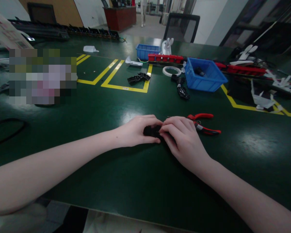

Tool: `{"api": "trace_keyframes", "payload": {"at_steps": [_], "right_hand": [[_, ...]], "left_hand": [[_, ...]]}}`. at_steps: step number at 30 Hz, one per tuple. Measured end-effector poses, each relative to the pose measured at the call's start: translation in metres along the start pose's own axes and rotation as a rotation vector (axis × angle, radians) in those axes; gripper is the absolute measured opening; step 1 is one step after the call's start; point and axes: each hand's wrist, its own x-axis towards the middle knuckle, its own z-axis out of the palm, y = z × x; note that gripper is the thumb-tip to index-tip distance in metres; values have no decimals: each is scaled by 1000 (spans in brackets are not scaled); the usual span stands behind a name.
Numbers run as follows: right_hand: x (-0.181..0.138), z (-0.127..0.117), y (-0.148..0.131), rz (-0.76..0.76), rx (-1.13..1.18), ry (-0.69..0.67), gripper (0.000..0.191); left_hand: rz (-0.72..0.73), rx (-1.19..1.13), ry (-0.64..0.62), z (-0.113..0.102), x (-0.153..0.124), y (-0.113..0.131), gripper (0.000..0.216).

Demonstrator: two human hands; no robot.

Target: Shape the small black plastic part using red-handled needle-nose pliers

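Near the middle of the green table, a small black part (151,130) is held between my two hands. My left hand (142,131) grips it from the left, thumb below and fingers above. On its right end, my right hand (184,137) pinches with thumb and fingertips; what exactly lies in that pinch is hidden. Just beyond my right hand lies a pair of red-handled pliers (205,129), its jaws covered by the hand. Farther off, black pieces (138,78) rest inside a yellow-taped square, and a bundle of black pieces (181,89) lies beside a blue bin.
The blue bin (205,77) holds a black item. A second blue bin (147,51), a roll of white tape (171,71) and red strips (166,58) stand at the back. White scraps (263,98) lie at right. A black cable (12,120) curves at left.
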Motion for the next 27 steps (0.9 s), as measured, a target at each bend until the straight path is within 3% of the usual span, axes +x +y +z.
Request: {"api": "trace_keyframes", "payload": {"at_steps": [16, 23, 27], "right_hand": [[1, 7, 2, -79, -67, 36, 12], [1, 4, 3, 4, 27, -49, 13], [0, 1, 3, 61, 89, -10, 15]], "left_hand": [[-16, 83, 18, 0, 0, 0, 30], [23, 121, 14, 0, -3, -1, 35], [-3, 120, -4, -1, -4, 0, 30]]}}
